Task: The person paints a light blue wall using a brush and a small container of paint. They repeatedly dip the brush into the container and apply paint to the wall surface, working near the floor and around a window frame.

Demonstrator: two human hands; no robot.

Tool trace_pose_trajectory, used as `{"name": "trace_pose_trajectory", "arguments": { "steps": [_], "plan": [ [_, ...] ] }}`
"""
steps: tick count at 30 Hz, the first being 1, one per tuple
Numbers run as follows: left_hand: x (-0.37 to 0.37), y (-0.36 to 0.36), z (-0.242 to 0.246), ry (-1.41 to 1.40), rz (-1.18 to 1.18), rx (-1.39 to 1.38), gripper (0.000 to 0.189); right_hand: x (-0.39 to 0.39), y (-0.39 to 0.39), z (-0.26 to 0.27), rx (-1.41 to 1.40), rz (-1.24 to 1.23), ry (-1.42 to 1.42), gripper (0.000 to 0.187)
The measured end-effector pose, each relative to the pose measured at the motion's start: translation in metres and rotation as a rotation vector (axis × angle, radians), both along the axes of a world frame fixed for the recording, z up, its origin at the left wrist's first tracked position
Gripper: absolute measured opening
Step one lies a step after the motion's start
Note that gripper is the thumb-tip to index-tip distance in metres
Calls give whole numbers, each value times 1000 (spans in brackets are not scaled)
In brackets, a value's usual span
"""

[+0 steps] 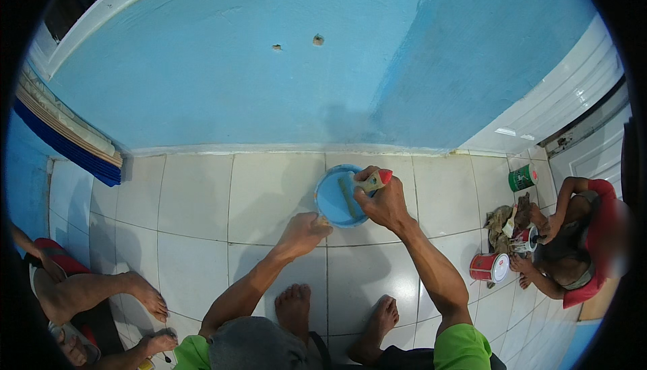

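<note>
A round tub of light blue paint (333, 195) stands on the tiled floor before me, near the foot of the wall. My right hand (386, 200) grips the handle of a paintbrush (372, 181), a pale handle with a red end, over the tub's right side. A long greenish strip (348, 198) lies across the paint; whether it is part of the brush I cannot tell. At the tub's lower left rim, my left hand (306, 231) has its fingers closed around a small tan thing (321, 221), partly hidden.
A blue wall (242, 77) with two small holes rises ahead. A person in red (599, 248) crouches at right beside a red can (489, 268), a green can (523, 177) and rags (499, 226). Another person's legs (96, 289) are at left, below folded fabric (71, 137).
</note>
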State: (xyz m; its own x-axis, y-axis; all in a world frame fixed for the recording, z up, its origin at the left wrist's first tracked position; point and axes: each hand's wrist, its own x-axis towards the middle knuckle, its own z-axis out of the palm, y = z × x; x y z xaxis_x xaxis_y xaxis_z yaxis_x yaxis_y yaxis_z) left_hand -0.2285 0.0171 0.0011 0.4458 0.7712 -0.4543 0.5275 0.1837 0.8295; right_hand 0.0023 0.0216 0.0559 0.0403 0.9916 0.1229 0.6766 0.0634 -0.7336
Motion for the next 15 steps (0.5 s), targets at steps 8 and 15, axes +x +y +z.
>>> {"name": "trace_pose_trajectory", "arguments": {
  "steps": [8,15],
  "plan": [
    [1,-1,-2,-42,21,9,28,0,5,6,-13,-21,4,25],
    [0,-1,7,-29,25,-47,31,4,-10,44,2,-38,260,24]
  ]
}}
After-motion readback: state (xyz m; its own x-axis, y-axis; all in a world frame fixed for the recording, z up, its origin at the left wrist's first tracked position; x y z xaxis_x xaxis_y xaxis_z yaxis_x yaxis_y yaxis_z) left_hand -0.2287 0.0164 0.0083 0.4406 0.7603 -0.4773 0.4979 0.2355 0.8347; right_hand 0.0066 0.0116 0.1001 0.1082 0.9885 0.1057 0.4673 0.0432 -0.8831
